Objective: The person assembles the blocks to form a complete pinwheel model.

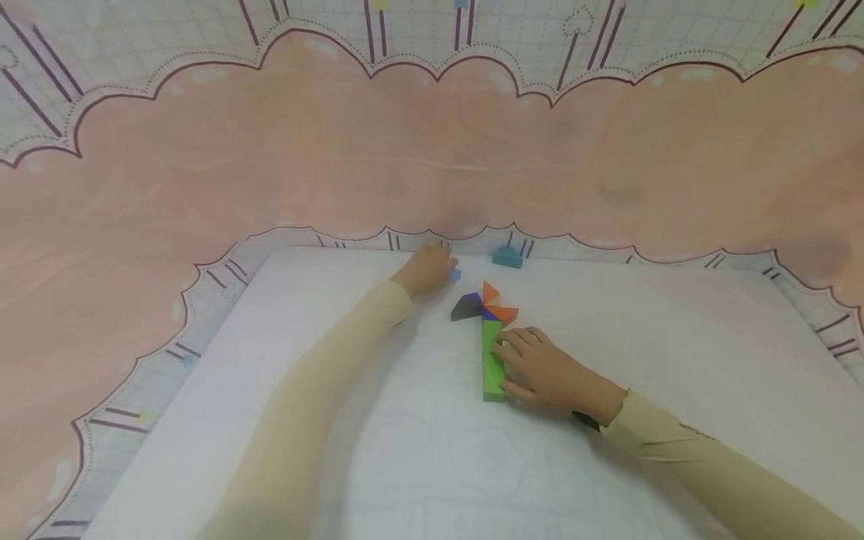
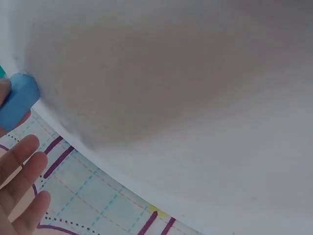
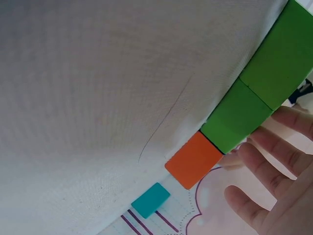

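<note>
The left sleeve (image 1: 307, 375) and right sleeve (image 1: 715, 465) are long, pale yellowish beige, reaching the wrists with soft creases. Small dark marks (image 1: 695, 430), too tiny to read, run near the right cuff (image 1: 617, 420); a small black piece (image 1: 586, 421) shows beneath that wrist. The fingers (image 3: 266, 169) are bare.

The left hand (image 1: 425, 270) is pointing toward one o'clock, pinching; the right hand (image 1: 550, 375) is pointing toward ten o'clock, fingers (image 3: 266, 169) loosely parted.

To me the green blocks (image 3: 237, 115) look like painted wood, smooth and matt, and the blue block (image 2: 20, 100) looks just as smooth. My sleeves (image 1: 695, 450) are matt cloth; the white covering (image 3: 98, 98) shows a fine, woven-looking texture.
</note>
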{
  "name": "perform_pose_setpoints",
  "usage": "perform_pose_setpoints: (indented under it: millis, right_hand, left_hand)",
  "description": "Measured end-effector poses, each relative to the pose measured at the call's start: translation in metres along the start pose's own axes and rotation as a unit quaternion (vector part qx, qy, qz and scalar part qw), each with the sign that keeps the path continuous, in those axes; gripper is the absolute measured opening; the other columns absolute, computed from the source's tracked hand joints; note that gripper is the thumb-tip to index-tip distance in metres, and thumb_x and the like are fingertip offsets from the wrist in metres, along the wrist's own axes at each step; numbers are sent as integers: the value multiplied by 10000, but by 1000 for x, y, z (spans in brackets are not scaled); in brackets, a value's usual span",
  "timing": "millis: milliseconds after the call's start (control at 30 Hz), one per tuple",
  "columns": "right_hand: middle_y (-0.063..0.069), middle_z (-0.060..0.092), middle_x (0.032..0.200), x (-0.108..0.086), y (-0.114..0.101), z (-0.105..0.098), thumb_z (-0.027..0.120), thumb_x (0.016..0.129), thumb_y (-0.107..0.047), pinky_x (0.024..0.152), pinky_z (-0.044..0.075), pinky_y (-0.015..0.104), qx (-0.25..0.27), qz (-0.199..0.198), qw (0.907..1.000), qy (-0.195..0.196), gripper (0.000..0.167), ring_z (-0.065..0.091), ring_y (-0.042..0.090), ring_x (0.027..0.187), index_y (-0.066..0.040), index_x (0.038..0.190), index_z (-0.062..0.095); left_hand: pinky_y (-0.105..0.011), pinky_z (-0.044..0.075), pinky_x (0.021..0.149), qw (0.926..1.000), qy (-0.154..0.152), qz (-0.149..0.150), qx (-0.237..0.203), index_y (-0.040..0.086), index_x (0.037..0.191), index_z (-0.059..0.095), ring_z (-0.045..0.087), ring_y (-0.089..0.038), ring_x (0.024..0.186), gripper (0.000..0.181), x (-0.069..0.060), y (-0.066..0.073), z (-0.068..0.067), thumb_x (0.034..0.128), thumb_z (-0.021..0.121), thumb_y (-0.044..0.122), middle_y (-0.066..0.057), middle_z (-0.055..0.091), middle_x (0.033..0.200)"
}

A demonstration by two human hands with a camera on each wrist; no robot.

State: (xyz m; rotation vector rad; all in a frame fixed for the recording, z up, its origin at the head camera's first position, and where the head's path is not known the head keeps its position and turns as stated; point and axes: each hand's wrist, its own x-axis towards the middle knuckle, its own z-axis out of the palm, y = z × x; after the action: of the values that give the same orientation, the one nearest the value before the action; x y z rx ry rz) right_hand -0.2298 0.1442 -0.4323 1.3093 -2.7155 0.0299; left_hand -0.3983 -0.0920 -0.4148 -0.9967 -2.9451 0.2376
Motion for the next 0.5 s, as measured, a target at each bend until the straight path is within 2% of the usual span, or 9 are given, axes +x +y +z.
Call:
perform_pose_setpoints:
  millis: [67,233,367,500]
  right_hand:
    - [102,529,1276,0,-1,0,539,904,-408,1037,378,462,19,4,10000,-15,486,483,268,1202,-78,1259,521]
    - [105,525,1275,-1,-2,1,541,902,-400,1038,372,465,8,-12,10000,-11,482,476,271,1204,-73,1256,520]
    - [103,526,1270,0,-2,1,530,907,-407,1038,372,458,-9,-35,10000,12,478,476,270,1200,-75,1250,523]
    - [105,532,1260,0,-1,1,547,899,-401,1027,378,462,-52,-92,9999,94,476,482,275,1190,-70,1241,530]
  left_hand:
    - [-444,394,1046,9999,27,103,-50,82,1210,595,532,-315,1175,284,-5,0,2,960,492,170,-169,572,1256]
    - [-439,390,1052,9996,9,262,-47,82,1213,586,529,-313,1170,288,-15,-2,5,970,479,195,-166,567,1234]
    - [-429,384,1055,9995,-174,254,45,107,1241,566,529,-293,1172,312,-20,-3,6,960,503,226,-135,557,1254]
    - [-402,425,1007,9991,-298,301,81,113,1246,563,557,-262,1097,321,-28,-1,4,956,512,241,-111,573,1207]
